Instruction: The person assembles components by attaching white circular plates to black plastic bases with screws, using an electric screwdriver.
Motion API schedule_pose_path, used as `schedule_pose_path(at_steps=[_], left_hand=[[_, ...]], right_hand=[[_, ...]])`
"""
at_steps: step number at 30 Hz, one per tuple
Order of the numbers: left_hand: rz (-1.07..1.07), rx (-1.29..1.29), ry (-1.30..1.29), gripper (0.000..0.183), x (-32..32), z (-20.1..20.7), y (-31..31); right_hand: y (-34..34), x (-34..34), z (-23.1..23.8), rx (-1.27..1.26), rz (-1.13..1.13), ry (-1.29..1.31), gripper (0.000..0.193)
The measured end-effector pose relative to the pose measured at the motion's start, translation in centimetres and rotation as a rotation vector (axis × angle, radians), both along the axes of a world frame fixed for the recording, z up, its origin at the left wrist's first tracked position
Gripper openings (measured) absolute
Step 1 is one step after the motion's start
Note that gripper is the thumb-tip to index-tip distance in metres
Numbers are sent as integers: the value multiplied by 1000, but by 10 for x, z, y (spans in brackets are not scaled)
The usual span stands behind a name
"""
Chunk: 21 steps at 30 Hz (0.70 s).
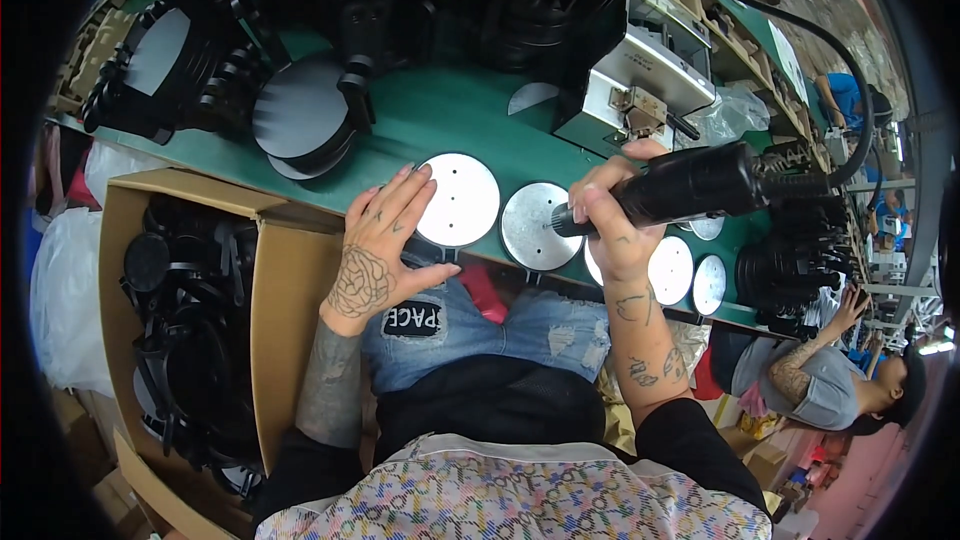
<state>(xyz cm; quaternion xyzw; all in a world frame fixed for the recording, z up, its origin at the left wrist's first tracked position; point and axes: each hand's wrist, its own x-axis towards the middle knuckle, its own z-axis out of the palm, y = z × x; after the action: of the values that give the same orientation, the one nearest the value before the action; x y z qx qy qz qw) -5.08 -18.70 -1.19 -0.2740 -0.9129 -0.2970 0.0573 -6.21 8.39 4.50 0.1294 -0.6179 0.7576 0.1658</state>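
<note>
A row of round silver discs with small holes and black rims lies along the near edge of the green table. My left hand [385, 235] rests flat on the left edge of the leftmost disc [462, 202], fingers stretched and thumb apart. In my right hand [622, 225] is a black electric screwdriver [700, 183], held nearly level with its body pointing right. Its tip is at the middle of the second disc [528, 242]; whether a screw sits under it is too small to tell. Further right lie more discs, among them a white one [670, 270] and a smaller-looking one [709, 285].
An open cardboard box [295, 310] of black parts stands at my left. Stacked grey discs [300, 112] and black assemblies crowd the back of the green table [420, 105]. A metal machine [650, 70] stands behind my right hand, a cable [858, 60] arches overhead, and a co-worker [830, 370] is at right.
</note>
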Motion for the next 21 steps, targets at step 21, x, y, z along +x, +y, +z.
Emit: schedule_pose_path(at_steps=[21], left_hand=[[-4, 36, 52, 97, 1, -4, 0]], right_hand=[[48, -77, 76, -54, -287, 296, 43]])
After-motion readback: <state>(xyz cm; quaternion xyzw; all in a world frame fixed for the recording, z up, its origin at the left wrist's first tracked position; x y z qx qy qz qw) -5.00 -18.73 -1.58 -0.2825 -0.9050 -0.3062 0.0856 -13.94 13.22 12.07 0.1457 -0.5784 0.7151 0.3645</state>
